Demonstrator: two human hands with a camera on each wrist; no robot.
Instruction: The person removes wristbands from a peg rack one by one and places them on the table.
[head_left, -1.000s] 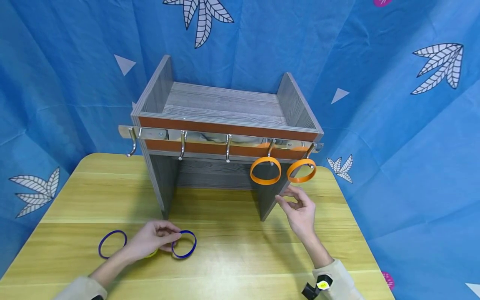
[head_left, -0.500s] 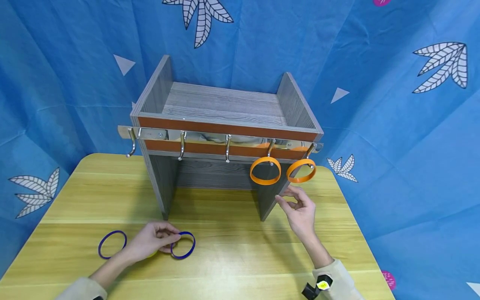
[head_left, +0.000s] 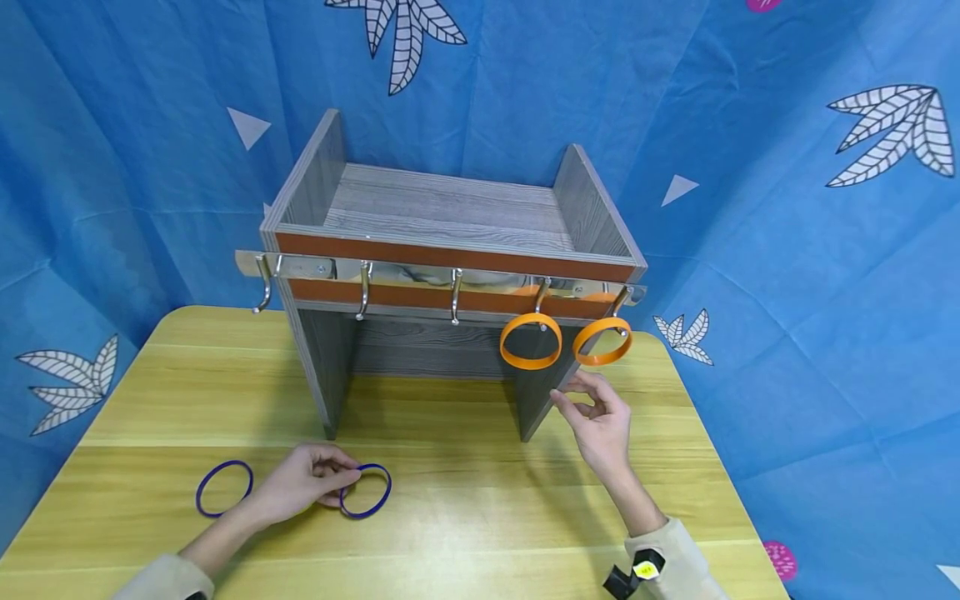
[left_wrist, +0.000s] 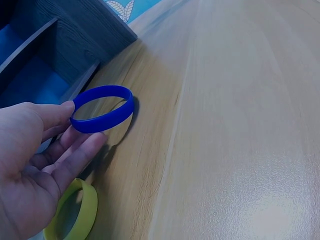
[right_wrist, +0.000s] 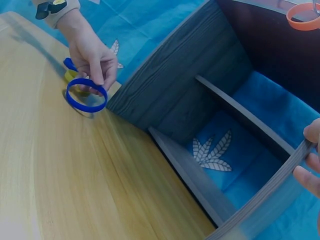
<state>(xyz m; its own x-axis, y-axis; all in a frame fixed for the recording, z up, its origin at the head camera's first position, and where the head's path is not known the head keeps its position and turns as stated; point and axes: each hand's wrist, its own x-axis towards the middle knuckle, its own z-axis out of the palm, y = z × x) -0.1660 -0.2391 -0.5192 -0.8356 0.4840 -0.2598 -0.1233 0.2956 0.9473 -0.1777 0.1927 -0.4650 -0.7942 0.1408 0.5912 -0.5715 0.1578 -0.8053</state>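
Ring (left_wrist: pixel 106 121), blue, pinched in the left hand (head_left: pixel 306 482) over the tabletop (head_left: pixel 465 525) — the right hand (head_left: pixel 603 421) grips the shelf (head_left: pixel 450 208) side, below orange rings (head_left: pixel 531 364) hung on hooks (head_left: pixel 456 298).

A staged-looking corner, room type unclear — leaf-printed blue cloth (head_left: pixel 787 250) hangs behind a desk (head_left: pixel 465 533) with a shelf unit (head_left: pixel 450 200).

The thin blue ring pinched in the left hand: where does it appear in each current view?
Head: thin blue ring, lower left of centre, in the left hand.
Left wrist: ring, left half, just above mid-height.
Right wrist: ring, left side, above mid-height.
Shared landmark: grey wood-grain shelf unit, visible in all three.
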